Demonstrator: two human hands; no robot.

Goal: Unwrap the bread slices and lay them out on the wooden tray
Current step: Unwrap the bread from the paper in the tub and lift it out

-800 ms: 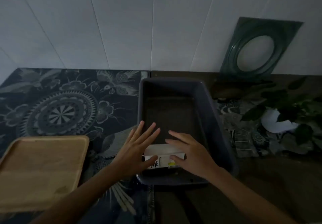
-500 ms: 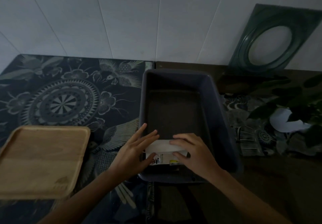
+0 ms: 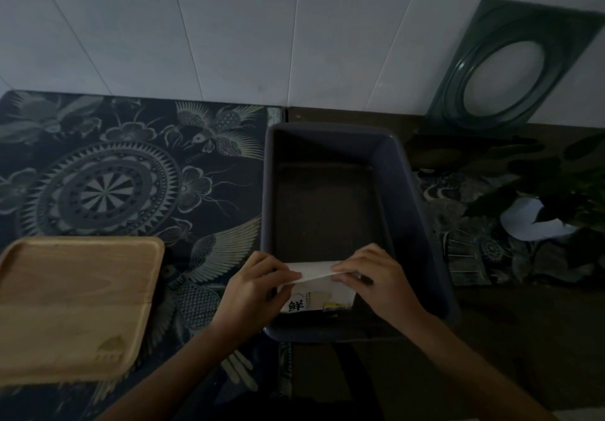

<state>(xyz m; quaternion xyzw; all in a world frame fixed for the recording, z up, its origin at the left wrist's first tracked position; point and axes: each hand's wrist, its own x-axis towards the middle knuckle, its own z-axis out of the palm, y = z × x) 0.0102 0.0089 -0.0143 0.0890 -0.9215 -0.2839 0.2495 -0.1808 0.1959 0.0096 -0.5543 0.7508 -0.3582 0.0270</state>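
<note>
A white wrapped bread packet point(image 3: 316, 293) with dark print lies at the near end of a dark rectangular bin point(image 3: 412, 198). My left hand point(image 3: 255, 286) grips the packet's left edge. My right hand point(image 3: 376, 278) pinches its upper right edge, with the white top flap stretched between the two hands. The bread inside is hidden by the wrapper. A bare wooden tray point(image 3: 75, 306) lies on the patterned mat to the left of the bin, apart from both hands.
A dark mat point(image 3: 108, 175) with a mandala and bird print covers the left of the counter. A green frame point(image 3: 510, 67) with an oval hole leans on the white tiled wall. A leafy plant point(image 3: 569, 191) and white paper point(image 3: 530, 221) sit at right.
Both hands went from lying flat on the packet to gripping its edges. The top flap is now lifted between them. The view has tilted slightly downward.
</note>
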